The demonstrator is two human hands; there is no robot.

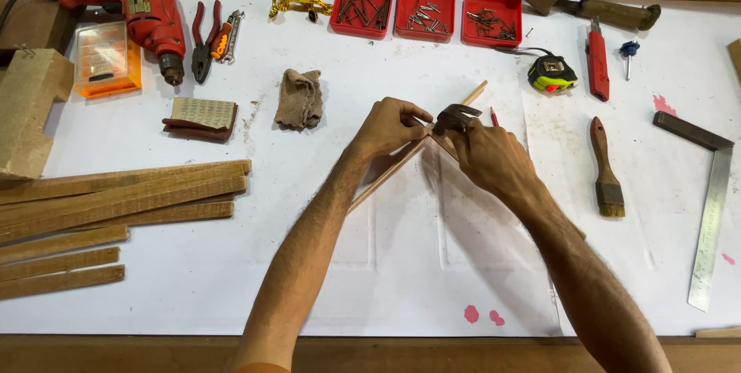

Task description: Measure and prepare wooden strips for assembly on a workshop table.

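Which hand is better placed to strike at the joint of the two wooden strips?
Right, probably. The right hand already grips the claw hammer, its head just above where the wooden strips cross. The left hand pinches at that joint, steadying it, and holds no tool.

Bright, even light is falling across the white table cover (231, 280), leaving it almost washed out. The forearms are casting soft, pale shadows onto the sheet beneath them. The steel square (708, 226) is giving off a dull sheen. Focus is holding sharp throughout, while the far table edge is bowing slightly from wide-lens distortion.
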